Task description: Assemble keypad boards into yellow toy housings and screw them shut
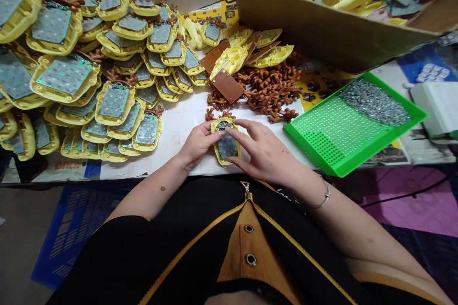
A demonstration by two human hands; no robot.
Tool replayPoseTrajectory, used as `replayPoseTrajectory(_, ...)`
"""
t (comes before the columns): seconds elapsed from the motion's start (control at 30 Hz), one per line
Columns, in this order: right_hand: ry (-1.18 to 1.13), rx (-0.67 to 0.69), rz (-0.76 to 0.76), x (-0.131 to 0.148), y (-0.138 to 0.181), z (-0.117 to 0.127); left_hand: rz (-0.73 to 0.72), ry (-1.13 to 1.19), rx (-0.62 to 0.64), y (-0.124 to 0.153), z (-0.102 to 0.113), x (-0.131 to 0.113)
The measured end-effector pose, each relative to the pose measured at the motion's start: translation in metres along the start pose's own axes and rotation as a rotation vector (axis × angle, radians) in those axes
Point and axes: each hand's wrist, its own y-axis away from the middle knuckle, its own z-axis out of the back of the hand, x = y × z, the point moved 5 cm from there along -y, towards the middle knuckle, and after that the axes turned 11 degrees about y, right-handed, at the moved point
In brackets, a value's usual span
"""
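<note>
A yellow plastic casing half (pixel 234 158) with a grey-backed circuit board in it lies at the table's front edge, before my body. Thin wires show at its top end, and brown antler-like pieces stick out beyond it. My left hand (pixel 198 145) grips its left side, with the thumb on the upper part of the board. Around its right side curls my right hand (pixel 263 150), one finger at the top edge, another on the board and the thumb near the lower edge. Just behind it is a heap of brown antler-like pieces (pixel 272 88).
Stacked yellow casings with boards (pixel 114 102) fill the left side. Brown circuit boards (pixel 228 86) and more casings lie behind the heap. At right is a green perforated tray (pixel 322 138) of small metal screws (pixel 375 100). A cardboard box (pixel 286 19) of yellow parts stands behind.
</note>
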Motion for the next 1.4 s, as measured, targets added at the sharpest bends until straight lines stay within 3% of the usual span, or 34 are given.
replayPoseTrajectory(0.27, 0.098, 0.016, 0.005, -0.007, -0.006, -0.023, -0.022, 0.022, 0.000, 0.000, 0.000, 0.000)
replayPoseTrajectory(0.47, 0.068, -0.083, -0.014, -0.010, -0.006, -0.008, 0.067, 0.114, 0.022, 0.004, -0.018, -0.004)
replayPoseTrajectory(0.67, 0.190, -0.178, -0.018, -0.009, -0.003, 0.007, 0.054, 0.205, 0.003, 0.004, -0.035, -0.004)
replayPoseTrajectory(0.93, 0.118, -0.219, -0.059, -0.013, 0.006, -0.001, 0.047, 0.114, -0.028, 0.003, -0.046, 0.001)
replayPoseTrajectory(1.07, 0.003, -0.173, -0.110, -0.026, 0.008, -0.011, 0.070, 0.117, -0.084, -0.002, -0.043, 0.008)
replayPoseTrajectory(1.2, -0.165, -0.123, -0.112, -0.043, 0.012, -0.017, 0.141, 0.123, -0.046, -0.005, -0.041, 0.016)
replayPoseTrajectory(1.4, -0.196, -0.101, -0.156, -0.050, 0.012, -0.023, 0.169, 0.139, -0.029, -0.007, -0.038, 0.017)
